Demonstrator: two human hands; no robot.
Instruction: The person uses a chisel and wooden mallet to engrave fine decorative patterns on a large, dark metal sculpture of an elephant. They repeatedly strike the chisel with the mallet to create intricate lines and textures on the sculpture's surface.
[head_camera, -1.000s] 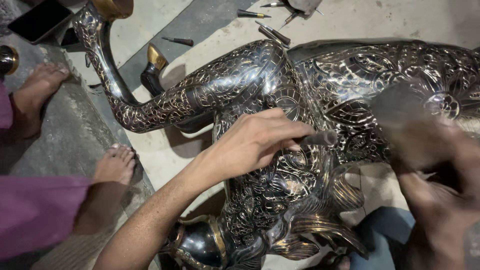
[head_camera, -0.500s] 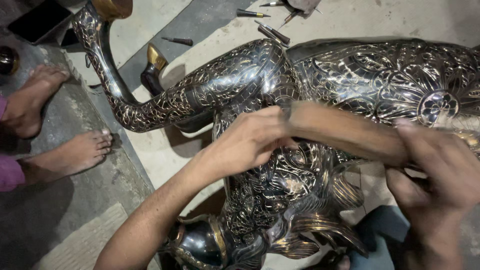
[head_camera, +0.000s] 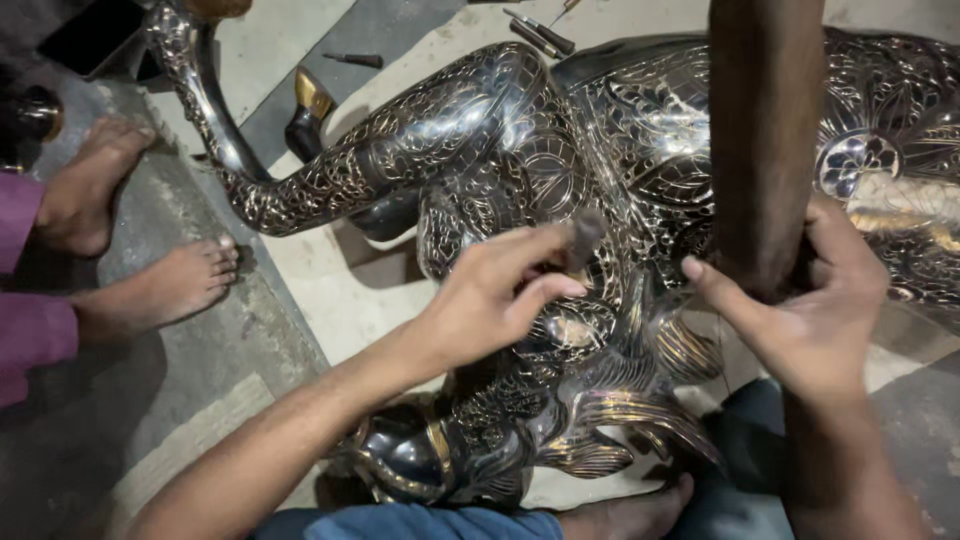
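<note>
A large dark metal elephant statue (head_camera: 500, 140) with fine silver engraving lies on its side on the floor. My left hand (head_camera: 495, 295) pinches a short metal punch (head_camera: 583, 238), its tip set against the statue's engraved surface. My right hand (head_camera: 815, 305) grips the lower end of a thick brown wooden mallet (head_camera: 765, 130), which stands upright over the statue's body to the right of the punch.
Another person's bare feet (head_camera: 160, 285) and purple trouser legs (head_camera: 30, 320) are at the left on the grey floor. Several small chisels (head_camera: 538, 32) lie at the top beside the statue. My own foot (head_camera: 630, 512) shows at the bottom edge.
My right hand has swung the wooden mallet from lying across the statue to upright. The other person's nearer foot has shifted right. My left hand still holds the punch in place.
</note>
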